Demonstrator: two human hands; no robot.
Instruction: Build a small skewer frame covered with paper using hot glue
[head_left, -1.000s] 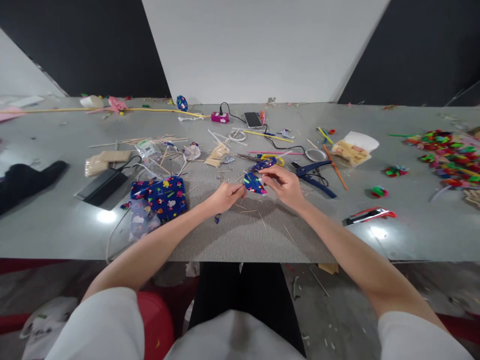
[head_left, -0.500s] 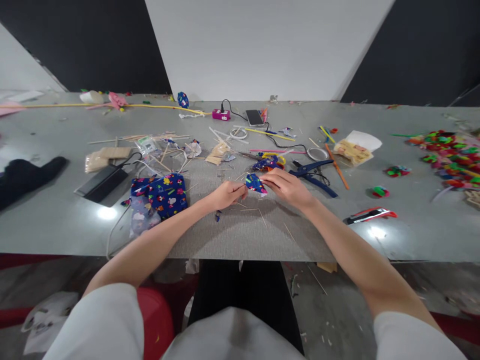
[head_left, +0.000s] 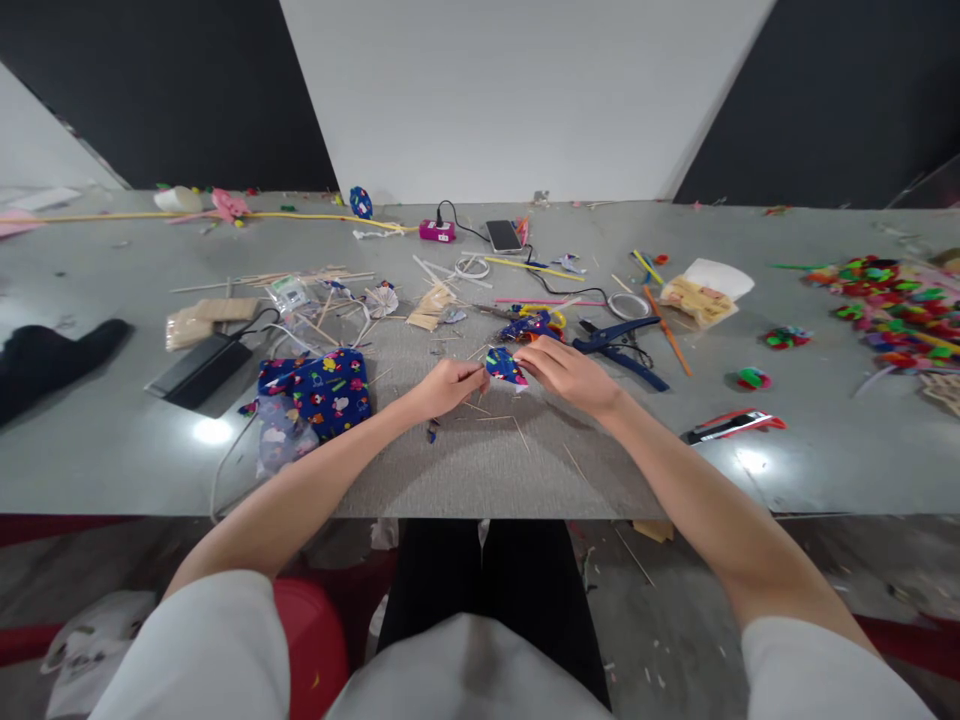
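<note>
So the counter (head_left: 840, 470) is pretty crowded. Right behind the work there's a pair of scissors with yellow and orange handles (head_left: 556, 318), partly buried under a blue patterned bundle (head_left: 525, 326), and a dark blue plier-like tool (head_left: 640, 371) sits just past the right knuckles. Thin sticks (head_left: 522, 436) are scattered in front, and a folded blue cloth (head_left: 337, 395) lies off to the left by the forearm. Over on the right there's a red and black cutter (head_left: 735, 427), and farther out a colourful pile (head_left: 881, 300).

The small blue patterned piece (head_left: 504, 366) is in the middle, between the two hands. Left hand (head_left: 452, 388) has thumb and fingers closed on its left edge, and the right hand (head_left: 566, 372) has its grip pinched on the upper right edge, though the fingers hide the exact contact spot.

Both arms reach forward and angle inward, backs of the hands mostly up, fingertips facing each other with just the piece between them
</note>
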